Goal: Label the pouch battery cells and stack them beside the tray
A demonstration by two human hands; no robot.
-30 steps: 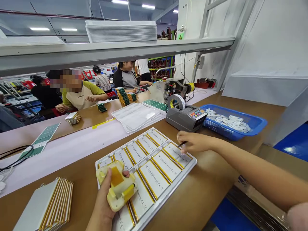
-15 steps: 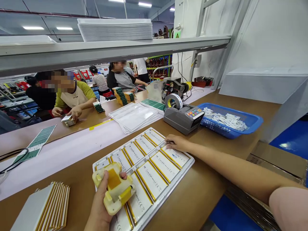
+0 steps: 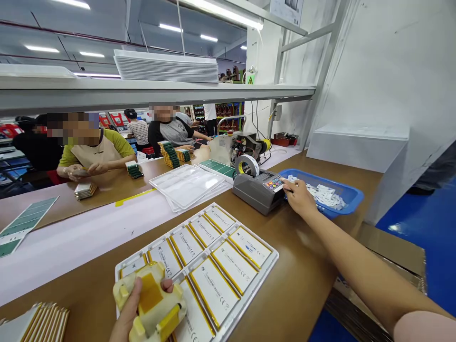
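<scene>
My left hand (image 3: 128,304) grips a pale yellow plastic fixture (image 3: 151,299) with an orange patch, held over the near left part of a white tray (image 3: 249,304). Flat white battery packs (image 3: 215,285) with yellow edges lie in two rows in that tray. At the grey tape dispenser (image 3: 254,190), my right hand (image 3: 299,195) reaches to the button panel, index finger stretched to the buttons. Something thin and dark shows between its curled fingers, too small to name. A roll of tape (image 3: 248,165) stands on the dispenser.
A blue basket (image 3: 351,202) of white pieces sits behind my right hand. Stacked battery packs (image 3: 46,323) lie at the near left. Empty trays (image 3: 185,185) rest beyond the battery tray. A shelf (image 3: 160,95) crosses above. Across the bench, a person (image 3: 99,152) handles a pack.
My right hand has moved from the battery tray's far right corner to the dispenser's buttons. The view has shifted up and right. The person opposite has lifted a pack from the stack.
</scene>
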